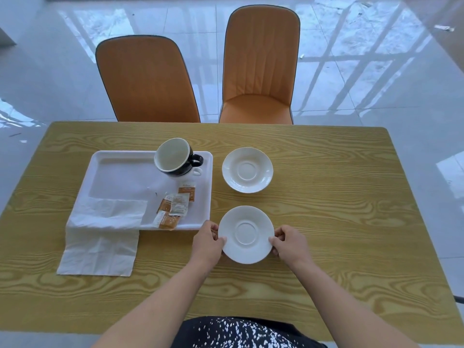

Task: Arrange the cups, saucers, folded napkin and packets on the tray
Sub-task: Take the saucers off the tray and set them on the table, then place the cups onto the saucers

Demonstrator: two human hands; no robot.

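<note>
A white tray (120, 169) lies on the left half of the wooden table. At its far right corner a black cup (175, 156) is stacked in a white cup (197, 171). Several orange and white packets (175, 205) lie near the tray's front right. An unfolded white napkin (105, 234) drapes over the tray's front left edge onto the table. Two white saucers sit right of the tray: the far saucer (247, 170) stands alone, and the near saucer (246, 234) is held by its rim, my left hand (209, 241) gripping the left side and my right hand (288, 243) the right side.
Two orange chairs (261, 64) stand behind the table's far edge (218, 123). The wooden tabletop (351, 209) extends to the right of the saucers. The floor beyond is glossy white tile.
</note>
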